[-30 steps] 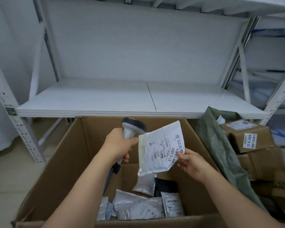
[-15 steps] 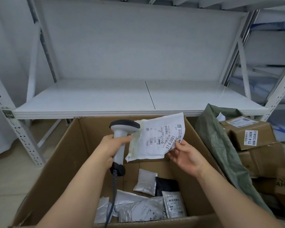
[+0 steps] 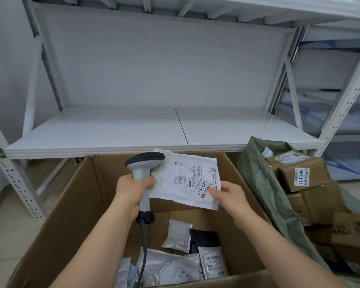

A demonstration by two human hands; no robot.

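The window of the barcode scanner (image 3: 142, 175) faces away from me; its head covers a corner of the white mailer (image 3: 187, 177); my right hand (image 3: 229, 195) hides part of the label (image 3: 197, 181); its fine print is unreadable; the scanner cable (image 3: 145, 244) runs off the bottom edge.

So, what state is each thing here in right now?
left hand: grips the scanner by its handle.
scanner: upright, head at the edge of the white parcel.
white parcel: held up, crumpled, label facing us.
right hand: pinches the parcel's lower right corner.
big cardboard box: open, packets lying inside.
labelled carton: closed.
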